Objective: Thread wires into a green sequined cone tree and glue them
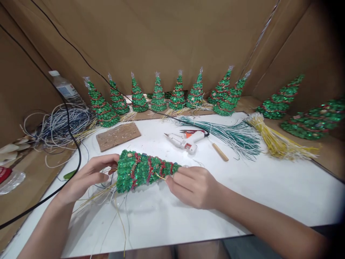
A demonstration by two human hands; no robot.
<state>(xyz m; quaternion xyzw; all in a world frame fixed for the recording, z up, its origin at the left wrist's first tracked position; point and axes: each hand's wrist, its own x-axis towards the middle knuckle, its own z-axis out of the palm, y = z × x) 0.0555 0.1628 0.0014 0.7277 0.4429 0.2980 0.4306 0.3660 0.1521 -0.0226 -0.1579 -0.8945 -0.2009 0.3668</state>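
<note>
A small green glitter Christmas tree (142, 171) with red garland lies on its side above the white table, its base to the left. My left hand (93, 174) curls its fingers at the base, partly hidden there, with the thumb below. Near the tip, my right hand (192, 185) pinches a thin yellow wire (161, 176) that comes out of the tree's side. The other fingers of that hand cover the tip. Yellow and white wires (104, 192) trail from the base between the hands and the tabletop.
Several finished-looking trees (158, 95) line the back edge. A white glue gun (185, 140), a wooden-handled tool (220, 152), a brown board (118, 136), green wires (234, 136) and yellow wires (277, 138) lie on the table (242, 187). A black cable (67, 118) crosses the left side near a bottle (64, 86).
</note>
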